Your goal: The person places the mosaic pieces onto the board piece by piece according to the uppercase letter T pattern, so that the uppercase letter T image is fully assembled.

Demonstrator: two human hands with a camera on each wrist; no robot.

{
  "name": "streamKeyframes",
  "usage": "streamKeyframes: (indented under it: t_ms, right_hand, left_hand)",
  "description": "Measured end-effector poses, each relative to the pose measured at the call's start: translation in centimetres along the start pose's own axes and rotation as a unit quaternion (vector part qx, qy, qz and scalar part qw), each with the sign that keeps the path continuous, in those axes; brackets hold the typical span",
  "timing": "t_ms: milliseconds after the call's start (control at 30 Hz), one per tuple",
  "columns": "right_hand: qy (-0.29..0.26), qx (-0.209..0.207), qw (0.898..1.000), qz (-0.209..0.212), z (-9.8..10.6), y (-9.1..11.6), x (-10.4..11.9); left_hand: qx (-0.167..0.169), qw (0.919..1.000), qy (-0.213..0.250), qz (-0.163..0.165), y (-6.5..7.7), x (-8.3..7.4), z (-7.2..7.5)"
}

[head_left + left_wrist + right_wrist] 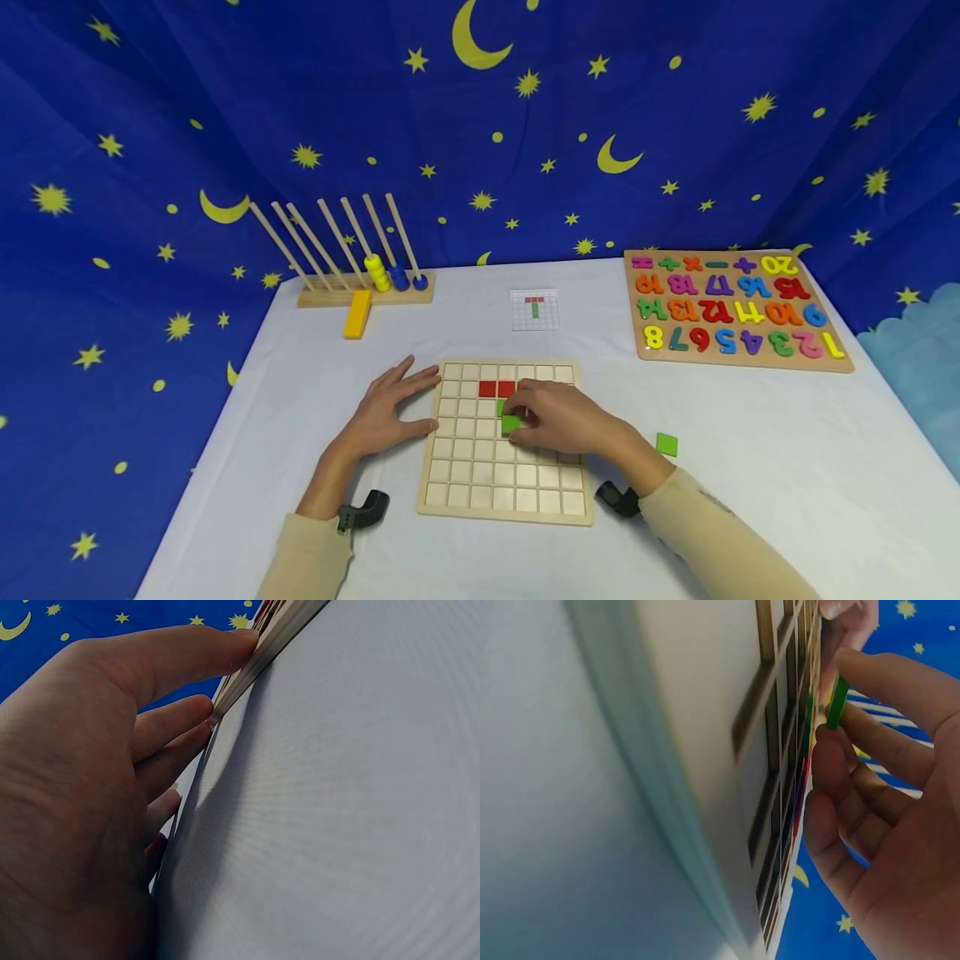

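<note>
A wooden grid board [468, 475] lies on the white table. My left hand [386, 412] rests at its left edge, thumb and fingertips against the rim, fingers fairly straight; the left wrist view shows the thumb touching the board's side. Over the middle of the grid, my right hand [558, 417] pinches a green square tile [838, 703] between thumb and fingers. Two red tiles [497, 389] sit in an upper row. Another green tile [501, 407] shows just below them, partly covered by my right fingers, which also hide some cells to the right.
One loose green tile [667, 444] lies right of the board. Behind the board is a pattern card [536, 310] with a red and green T. A peg abacus [367, 292] with a yellow block [357, 315] stands back left, a number puzzle board [738, 310] back right.
</note>
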State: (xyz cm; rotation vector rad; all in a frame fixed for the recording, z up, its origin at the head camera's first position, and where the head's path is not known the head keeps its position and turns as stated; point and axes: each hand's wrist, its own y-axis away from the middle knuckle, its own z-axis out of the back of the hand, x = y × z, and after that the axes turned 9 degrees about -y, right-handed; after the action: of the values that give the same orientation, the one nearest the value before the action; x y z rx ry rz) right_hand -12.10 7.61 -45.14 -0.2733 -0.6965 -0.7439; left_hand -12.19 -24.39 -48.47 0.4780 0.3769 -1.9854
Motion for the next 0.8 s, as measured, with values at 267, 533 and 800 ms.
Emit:
streamKeyframes:
  t_ms: [267, 533, 800]
  right_hand:
    - [0.052, 0.007, 0.999, -0.007, -0.8, -0.3, 0.6]
    - [0.069, -0.002, 0.998, 0.001, -1.1, -0.3, 0.6]
    - [0.063, -0.005, 0.998, -0.017, -1.2, -0.3, 0.5]
  left_hand:
    - [0.006, 0.9999, -0.008, 0.008, 0.0, 0.3, -0.1]
    - [0.004, 0.9999, -0.009, 0.008, -0.1, 0.3, -0.2]
    - [-0.005, 1.0, -0.007, 0.0, 0.0, 0.1, -0.2]
